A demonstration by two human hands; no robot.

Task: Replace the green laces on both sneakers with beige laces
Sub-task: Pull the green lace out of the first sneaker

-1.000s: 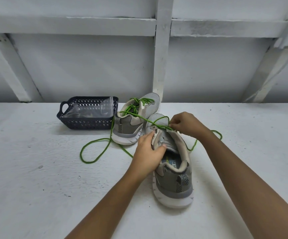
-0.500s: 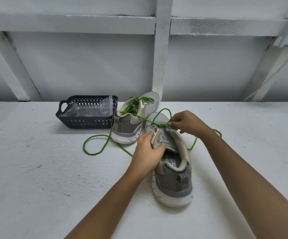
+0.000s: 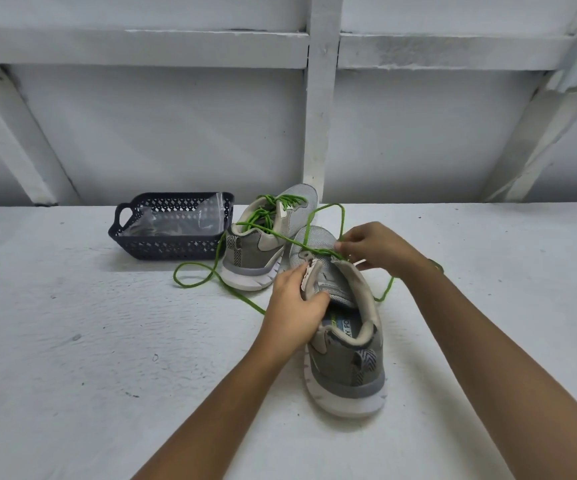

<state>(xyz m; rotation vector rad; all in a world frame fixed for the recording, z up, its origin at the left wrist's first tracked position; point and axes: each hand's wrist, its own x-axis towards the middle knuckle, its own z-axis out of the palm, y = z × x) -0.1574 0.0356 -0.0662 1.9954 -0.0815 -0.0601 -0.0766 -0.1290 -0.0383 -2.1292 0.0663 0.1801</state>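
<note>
So far only the stripping has begun, and reading from left to right shows how much is left. Farthest left on the white table (image 3: 72, 341) stands a dark plastic basket (image 3: 173, 249) holding a clear bag (image 3: 190, 221); whether the beige laces are in that bag cannot be told, and no beige lace shows anywhere. Just right of the basket sits the far sneaker (image 3: 263, 244), toe pointing away, with green lacing crossed through its upper eyelets, so it looks untouched. In front of it a loose green lace (image 3: 193, 284) loops over the table and runs up across toward the near sneaker (image 3: 342, 327). The left hand (image 3: 294, 313) is closed on that shoe's left eyelet flap and tongue, steadying it. The near sneaker's lower eyelets look bare, and the lace appears to pass only through the ones nearest the toe. The right hand (image 3: 373, 247) pinches the green lace between thumb and fingertips just above the toe end, with slack arching behind it. By my judgement, this shoe is nearly unlaced; the second shoe and all beige lacing remain.
</note>
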